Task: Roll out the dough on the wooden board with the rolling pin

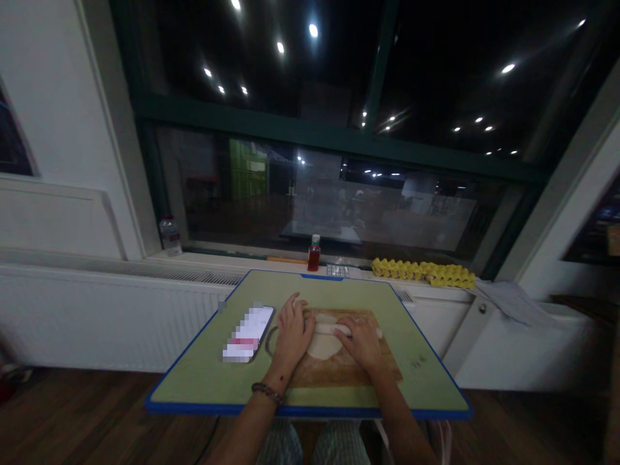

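Note:
A pale rolling pin lies crosswise on a flat, whitish sheet of dough. My left hand is over the pin's left end, thumb against it and fingers reaching forward. On the right end, my right hand grips the pin, its fingers curled over the top. Under the dough is a wooden board dusted with flour, with a dark ring-shaped handle at its left side, partly behind my left wrist.
The green table has a blue edge. A lit phone lies left of the board. Along the window sill are a water bottle, a small bottle of red liquid, yellow egg cartons and a grey cloth.

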`<action>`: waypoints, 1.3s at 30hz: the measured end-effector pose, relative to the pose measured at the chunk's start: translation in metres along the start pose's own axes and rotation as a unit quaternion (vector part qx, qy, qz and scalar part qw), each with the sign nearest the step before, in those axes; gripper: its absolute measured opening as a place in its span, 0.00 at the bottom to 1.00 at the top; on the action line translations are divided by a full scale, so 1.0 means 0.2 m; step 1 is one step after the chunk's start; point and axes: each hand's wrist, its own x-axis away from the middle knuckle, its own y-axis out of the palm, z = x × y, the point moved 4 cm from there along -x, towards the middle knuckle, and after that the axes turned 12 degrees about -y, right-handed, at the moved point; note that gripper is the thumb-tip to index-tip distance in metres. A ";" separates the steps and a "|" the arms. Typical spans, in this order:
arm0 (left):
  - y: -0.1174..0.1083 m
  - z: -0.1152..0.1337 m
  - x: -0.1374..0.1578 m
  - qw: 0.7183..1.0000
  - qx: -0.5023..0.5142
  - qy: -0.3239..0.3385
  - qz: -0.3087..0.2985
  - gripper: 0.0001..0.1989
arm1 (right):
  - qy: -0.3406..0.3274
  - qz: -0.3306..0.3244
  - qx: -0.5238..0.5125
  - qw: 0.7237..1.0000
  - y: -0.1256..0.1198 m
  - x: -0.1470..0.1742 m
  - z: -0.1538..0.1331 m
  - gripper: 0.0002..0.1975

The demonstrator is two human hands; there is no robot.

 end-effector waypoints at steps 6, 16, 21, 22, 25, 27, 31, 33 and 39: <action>0.03 -0.01 0.00 0.998 -0.047 0.018 -0.032 0.16 | -0.043 0.000 -0.020 0.999 0.03 -0.01 0.00 0.13; 0.05 -0.01 0.02 0.984 -0.102 0.036 -0.142 0.19 | -0.024 -0.030 -0.013 0.999 0.07 0.06 -0.04 0.24; -0.03 -0.02 0.10 0.978 -0.087 0.065 -0.177 0.19 | -0.028 -0.039 -0.048 0.998 0.03 0.17 -0.06 0.25; -0.03 -0.02 0.11 0.976 -0.094 0.068 -0.185 0.20 | -0.025 -0.050 -0.051 0.997 0.02 0.17 -0.06 0.26; -0.01 -0.01 0.08 0.966 -0.147 0.059 -0.205 0.20 | 0.000 -0.107 -0.052 0.993 0.03 0.09 -0.04 0.27; 0.02 0.00 0.02 0.961 -0.177 0.046 -0.207 0.20 | 0.024 -0.135 -0.045 0.990 0.05 0.00 -0.01 0.27; 0.11 0.00 -0.10 0.959 -0.205 0.016 -0.194 0.21 | 0.061 -0.138 -0.019 0.988 0.11 -0.18 0.03 0.27; 0.13 0.00 -0.13 0.958 -0.217 0.005 -0.189 0.21 | 0.078 -0.137 -0.007 0.987 0.14 -0.22 0.04 0.27; 0.10 0.01 -0.06 0.955 -0.234 0.021 -0.183 0.22 | 0.066 -0.122 -0.023 0.990 0.12 -0.15 0.00 0.28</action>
